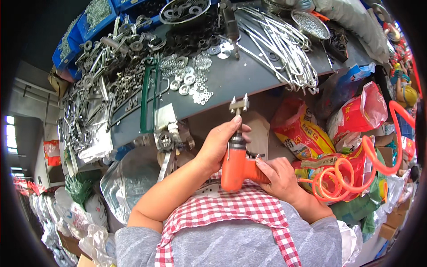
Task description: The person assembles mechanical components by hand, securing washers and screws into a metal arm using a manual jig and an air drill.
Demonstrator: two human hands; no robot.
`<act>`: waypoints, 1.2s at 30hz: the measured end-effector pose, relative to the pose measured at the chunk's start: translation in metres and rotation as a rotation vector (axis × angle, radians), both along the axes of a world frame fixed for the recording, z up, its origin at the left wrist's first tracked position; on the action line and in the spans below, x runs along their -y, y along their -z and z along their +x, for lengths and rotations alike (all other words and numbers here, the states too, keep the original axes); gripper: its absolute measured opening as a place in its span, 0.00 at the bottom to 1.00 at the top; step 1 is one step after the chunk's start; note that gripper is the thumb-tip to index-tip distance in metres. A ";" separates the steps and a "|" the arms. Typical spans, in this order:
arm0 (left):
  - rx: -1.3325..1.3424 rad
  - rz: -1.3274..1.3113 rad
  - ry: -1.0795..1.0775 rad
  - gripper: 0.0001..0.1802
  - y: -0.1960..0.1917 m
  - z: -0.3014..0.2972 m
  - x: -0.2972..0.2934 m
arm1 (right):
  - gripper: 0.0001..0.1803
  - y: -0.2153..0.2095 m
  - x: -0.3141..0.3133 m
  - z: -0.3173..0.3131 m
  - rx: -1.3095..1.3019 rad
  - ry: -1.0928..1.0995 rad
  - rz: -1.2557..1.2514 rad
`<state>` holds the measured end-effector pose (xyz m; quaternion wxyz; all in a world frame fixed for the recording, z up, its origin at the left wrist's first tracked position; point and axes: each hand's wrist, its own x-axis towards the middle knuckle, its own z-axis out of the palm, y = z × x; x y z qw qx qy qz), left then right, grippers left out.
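Both my hands hold a red air drill (233, 172) in front of my chest, its nose pointing away toward the bench. My right hand (281, 179) is wrapped round the handle, thumb near the trigger. My left hand (219, 143) closes round the black chuck (238, 141) and the shaft ahead of it. Past my left thumb, a small forked metal fitting (239, 105) sits at the tip, just short of the bench edge. Some of my left fingers are hidden behind the tool.
A dark workbench (222, 80) carries bent metal rods (284, 53), washers (189, 80) and piled metal parts (129, 66). Blue bins (95, 18) stand at the far left. A coiled orange hose (342, 178) hangs at my right by printed sacks (307, 133). A vise-like fixture (167, 140) stands left.
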<state>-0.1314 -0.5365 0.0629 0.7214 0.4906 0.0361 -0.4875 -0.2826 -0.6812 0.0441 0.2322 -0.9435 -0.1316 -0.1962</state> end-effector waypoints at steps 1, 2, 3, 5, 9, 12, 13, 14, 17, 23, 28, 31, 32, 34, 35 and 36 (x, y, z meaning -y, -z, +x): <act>-0.017 -0.013 0.019 0.22 0.001 -0.007 -0.006 | 0.35 0.003 0.002 -0.006 -0.151 -0.089 0.141; -0.011 -0.046 -0.010 0.22 0.000 -0.015 -0.010 | 0.36 0.005 0.003 -0.011 -0.301 -0.177 0.282; -0.024 -0.041 -0.015 0.22 0.005 -0.023 -0.014 | 0.36 0.004 0.004 -0.015 -0.314 -0.181 0.287; 0.035 -0.011 -0.037 0.25 0.016 -0.036 -0.022 | 0.37 -0.003 0.010 -0.012 -0.838 -0.296 0.755; 0.060 -0.077 -0.078 0.25 0.021 -0.046 -0.033 | 0.27 0.019 0.022 0.023 -0.651 -0.042 1.181; 0.126 -0.017 -0.037 0.24 0.025 -0.055 -0.034 | 0.22 0.013 -0.009 0.061 -0.812 -0.062 1.290; 0.156 0.035 -0.002 0.23 0.028 -0.057 -0.036 | 0.18 0.006 -0.026 0.069 -0.816 -0.056 1.319; 0.134 -0.037 -0.018 0.21 0.033 -0.058 -0.039 | 0.17 0.005 -0.033 0.075 -0.822 -0.017 1.227; 0.102 -0.023 -0.063 0.21 0.029 -0.057 -0.047 | 0.15 0.016 -0.047 0.088 -0.792 0.005 1.173; 0.017 -0.007 -0.106 0.17 0.033 -0.059 -0.060 | 0.19 0.021 0.023 0.200 -0.194 0.453 1.292; 0.095 -0.032 -0.058 0.13 0.021 -0.054 -0.064 | 0.27 0.049 0.092 0.264 -0.376 0.691 0.043; 0.228 0.023 -0.025 0.11 0.019 -0.054 -0.064 | 0.26 0.048 0.094 0.266 -0.336 0.727 -0.108; 0.266 0.032 0.027 0.11 0.018 -0.053 -0.064 | 0.25 0.050 0.091 0.260 -0.105 0.757 -0.150; 0.398 0.051 0.076 0.10 0.016 -0.051 -0.063 | 0.22 0.033 0.059 0.231 0.066 0.550 0.055; 0.390 0.057 0.059 0.10 0.021 -0.052 -0.064 | 0.20 0.017 0.034 0.209 0.000 0.314 0.295; 0.545 0.042 0.047 0.10 0.027 -0.051 -0.062 | 0.17 0.009 0.017 0.185 -0.184 -0.013 0.407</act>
